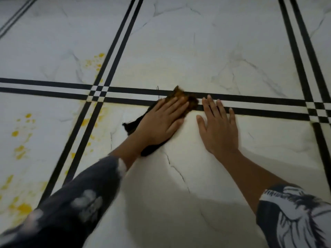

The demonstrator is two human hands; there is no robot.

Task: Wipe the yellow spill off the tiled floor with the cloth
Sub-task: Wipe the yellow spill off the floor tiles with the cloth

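My left hand (163, 119) presses flat, fingers straight, on a dark cloth (133, 123) whose far tip is stained brownish yellow. The cloth lies on the white marbled floor, its tip over the black horizontal stripe. My right hand (217, 124) rests flat on the floor just to the right of the cloth, fingers spread and reaching the stripe. Yellow spill (22, 151) lies as spots and smears on the tiles to the left, with more yellow spill (93, 62) by the crossing stripes farther back.
Black double stripes (268, 104) cross the floor, one pair horizontal under my fingertips, others running away at left (114, 51) and right (295, 51). Thin dark veins (177, 170) mark the tile between my forearms. Both sleeves are dark with white patterns.
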